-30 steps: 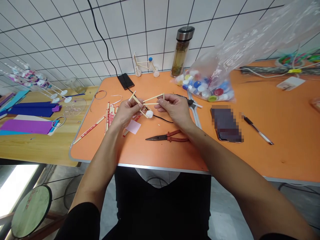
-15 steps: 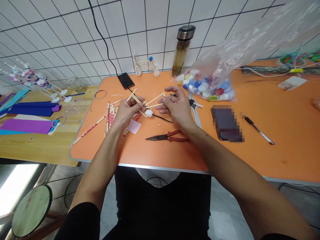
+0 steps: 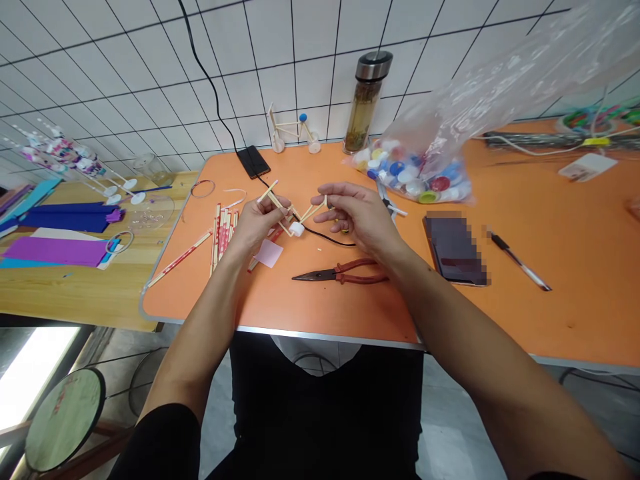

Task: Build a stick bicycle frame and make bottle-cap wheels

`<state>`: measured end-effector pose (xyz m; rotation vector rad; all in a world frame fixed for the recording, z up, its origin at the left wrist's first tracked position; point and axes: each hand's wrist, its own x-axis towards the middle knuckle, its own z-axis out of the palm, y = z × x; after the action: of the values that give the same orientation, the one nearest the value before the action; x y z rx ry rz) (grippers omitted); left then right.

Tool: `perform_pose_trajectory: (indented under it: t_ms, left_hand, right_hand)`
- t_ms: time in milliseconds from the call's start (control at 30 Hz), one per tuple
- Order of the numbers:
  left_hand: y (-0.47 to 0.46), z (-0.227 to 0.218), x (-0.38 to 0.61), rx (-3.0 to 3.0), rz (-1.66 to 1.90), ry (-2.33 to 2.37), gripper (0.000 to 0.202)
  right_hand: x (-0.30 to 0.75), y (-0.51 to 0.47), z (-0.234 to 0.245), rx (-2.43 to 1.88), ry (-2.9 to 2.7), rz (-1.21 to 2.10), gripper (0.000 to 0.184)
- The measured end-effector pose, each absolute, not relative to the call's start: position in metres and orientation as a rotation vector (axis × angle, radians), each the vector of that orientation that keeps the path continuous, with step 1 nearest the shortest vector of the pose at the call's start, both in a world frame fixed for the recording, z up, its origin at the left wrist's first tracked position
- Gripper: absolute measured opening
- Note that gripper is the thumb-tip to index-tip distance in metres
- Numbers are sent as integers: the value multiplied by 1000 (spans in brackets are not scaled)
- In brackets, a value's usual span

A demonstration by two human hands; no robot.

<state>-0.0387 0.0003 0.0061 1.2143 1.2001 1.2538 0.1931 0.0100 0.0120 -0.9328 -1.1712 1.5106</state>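
My left hand (image 3: 263, 223) is closed on a small frame of thin wooden sticks (image 3: 280, 203), gripping it between thumb and fingers. A white cap-like piece (image 3: 297, 229) sits at the frame's lower end. My right hand (image 3: 355, 213) pinches the far end of two sticks that meet in a V, its other fingers curled below. Under my right wrist lie long-nose pliers (image 3: 327, 274) with red handles. Several red-and-cream chopsticks (image 3: 223, 230) lie beside my left hand, with a pale pink paper square (image 3: 269, 253) by its wrist.
A small stick bicycle model (image 3: 293, 129) stands by the wall, near a tea bottle (image 3: 367, 103). A plastic bag of coloured caps (image 3: 410, 175) lies at the back right. Right of my hands are a phone (image 3: 455, 250) and a pen (image 3: 520, 261). A black cable (image 3: 327, 238) runs beneath my hands.
My right hand has turned and shifted slightly, now pinching the tip of the V, whose sticks point more upward. My left hand has kept nearly the same place and hold.
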Motion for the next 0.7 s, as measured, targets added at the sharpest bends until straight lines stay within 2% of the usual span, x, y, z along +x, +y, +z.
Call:
perform_pose_trajectory:
  t_ms: [133, 500, 700]
  left_hand:
    - [2, 5, -40, 1204, 1256, 1197, 30]
    - [1, 10, -52, 1203, 1260, 1245, 24]
    - [2, 8, -51, 1192, 1257, 1226, 26]
  right_hand:
    - [193, 9, 12, -1055, -1329, 1334, 30]
    - [217, 34, -3, -1173, -1473, 900, 18]
    - [228, 38, 0, -1138, -1413, 926, 16]
